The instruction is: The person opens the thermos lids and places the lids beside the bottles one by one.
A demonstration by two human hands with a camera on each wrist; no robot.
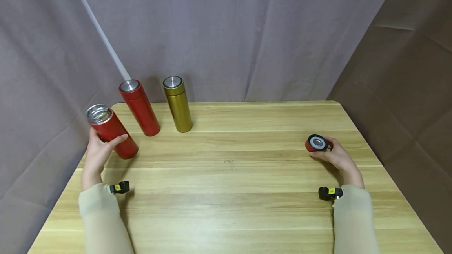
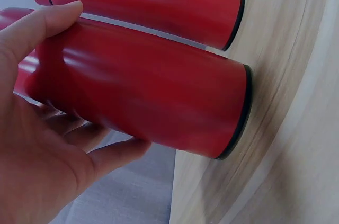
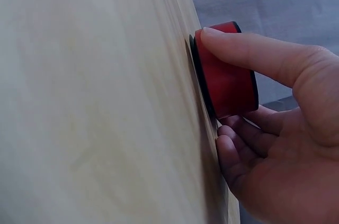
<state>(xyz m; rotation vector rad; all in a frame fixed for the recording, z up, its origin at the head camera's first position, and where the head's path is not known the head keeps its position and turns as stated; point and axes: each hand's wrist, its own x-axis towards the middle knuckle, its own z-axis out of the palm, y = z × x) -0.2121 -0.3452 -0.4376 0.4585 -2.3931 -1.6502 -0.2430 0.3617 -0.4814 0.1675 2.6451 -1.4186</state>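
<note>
On the left, my left hand [image 1: 99, 150] grips a lidless red thermos bottle [image 1: 116, 136], thumb on one side and fingers round the other. Its bare metal mouth faces up, and its base is at the tabletop. The left wrist view shows the same bottle [image 2: 153, 86] beside a second red one. Far to the right, the right hand [image 1: 340, 158] holds a red bottle lid [image 1: 310, 145] between thumb and fingers. The lid's pale inner side faces up; in the right wrist view the lid [image 3: 228, 83] is at the table surface, and I cannot tell whether it touches.
A capped red thermos bottle [image 1: 143, 111] stands just behind the lidless one. To its right is a capped gold thermos bottle [image 1: 181, 109]. The wooden table [image 1: 226, 183] reaches back to a grey curtain [image 1: 219, 34], with brown cloth [image 1: 416, 73] along the right side.
</note>
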